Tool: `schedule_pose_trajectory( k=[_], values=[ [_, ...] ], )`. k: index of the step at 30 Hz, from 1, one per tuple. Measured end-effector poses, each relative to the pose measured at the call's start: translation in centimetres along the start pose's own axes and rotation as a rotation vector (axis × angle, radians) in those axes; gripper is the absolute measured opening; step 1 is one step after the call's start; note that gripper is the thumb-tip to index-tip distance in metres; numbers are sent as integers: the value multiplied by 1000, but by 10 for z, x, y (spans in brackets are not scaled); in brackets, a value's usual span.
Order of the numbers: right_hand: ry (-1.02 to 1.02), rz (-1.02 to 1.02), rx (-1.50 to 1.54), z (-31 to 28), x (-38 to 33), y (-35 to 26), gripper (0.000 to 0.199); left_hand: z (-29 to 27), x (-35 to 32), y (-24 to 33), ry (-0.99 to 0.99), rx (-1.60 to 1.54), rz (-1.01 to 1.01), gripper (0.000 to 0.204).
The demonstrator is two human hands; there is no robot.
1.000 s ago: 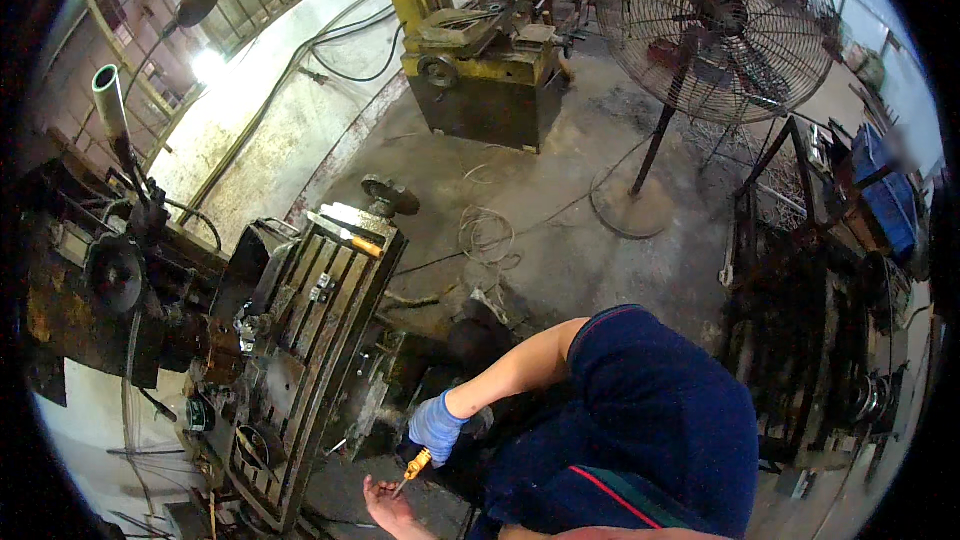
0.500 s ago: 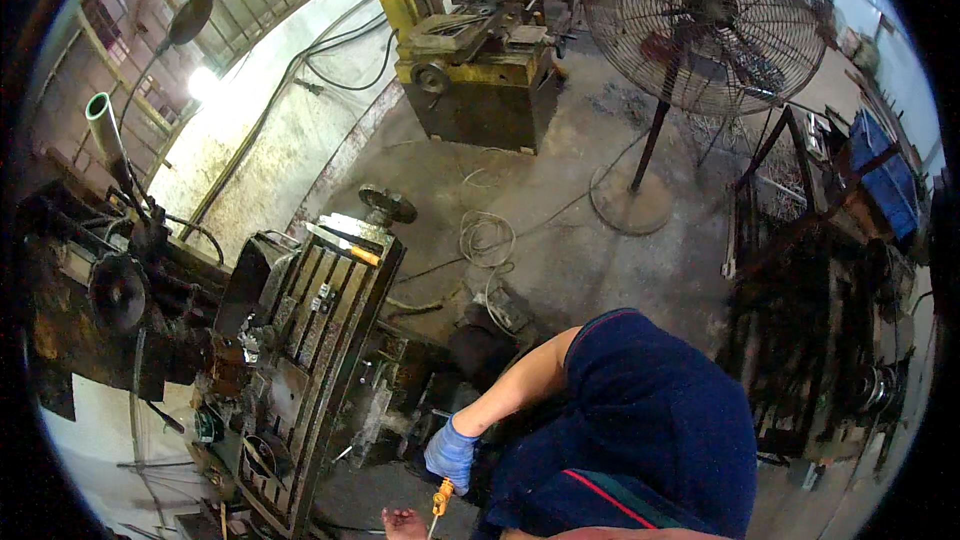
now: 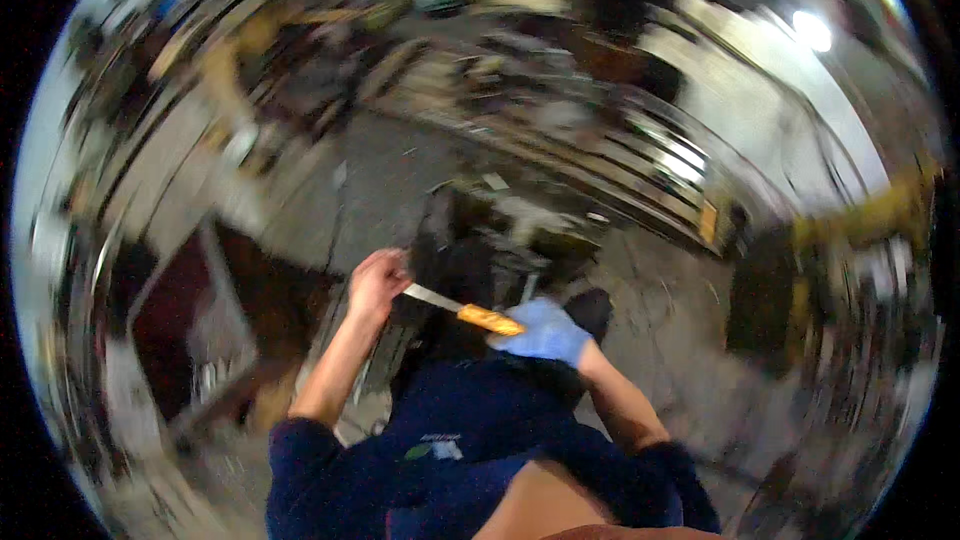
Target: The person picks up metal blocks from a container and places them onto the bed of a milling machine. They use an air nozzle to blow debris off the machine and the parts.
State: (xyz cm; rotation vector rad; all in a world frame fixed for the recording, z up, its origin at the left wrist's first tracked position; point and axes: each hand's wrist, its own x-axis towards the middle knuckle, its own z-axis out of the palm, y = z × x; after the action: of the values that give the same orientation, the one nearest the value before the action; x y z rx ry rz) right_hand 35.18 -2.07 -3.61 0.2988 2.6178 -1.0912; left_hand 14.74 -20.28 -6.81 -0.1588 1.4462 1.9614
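A tool with a yellow handle (image 3: 490, 320) and a flat, pale metal blade (image 3: 432, 297) lies slantwise across the front of my body. My right hand (image 3: 545, 330), in a blue glove, is closed on the handle end. At the blade's far end is my bare left hand (image 3: 378, 282), its fingers curled together against the tip. What the left fingertips hold beyond the blade end is hard to make out. Blur hides the exact kind of tool.
A slotted machine table (image 3: 600, 175) stretches ahead, with an orange-handled item (image 3: 708, 222) on its right end. To the left stands a dark red panel (image 3: 185, 315) with a pale frame. A bright lamp (image 3: 811, 31) glows at upper right.
My view has swung round to the left and blurs; the machine table is now ahead. Both hands have come into full view, the left at the blade end of the tool.
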Motion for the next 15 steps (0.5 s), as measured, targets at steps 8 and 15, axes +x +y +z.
schedule_pose_trajectory(
  k=[8, 15],
  values=[
    [65, -390, 187, 11, 3, -9, 27, -53, -135, 83, -112, 85, 226, 15],
    [32, -122, 274, -18, 9, -1, 28, -151, -184, 187, 629, 1415, 682, 25]
  ],
)
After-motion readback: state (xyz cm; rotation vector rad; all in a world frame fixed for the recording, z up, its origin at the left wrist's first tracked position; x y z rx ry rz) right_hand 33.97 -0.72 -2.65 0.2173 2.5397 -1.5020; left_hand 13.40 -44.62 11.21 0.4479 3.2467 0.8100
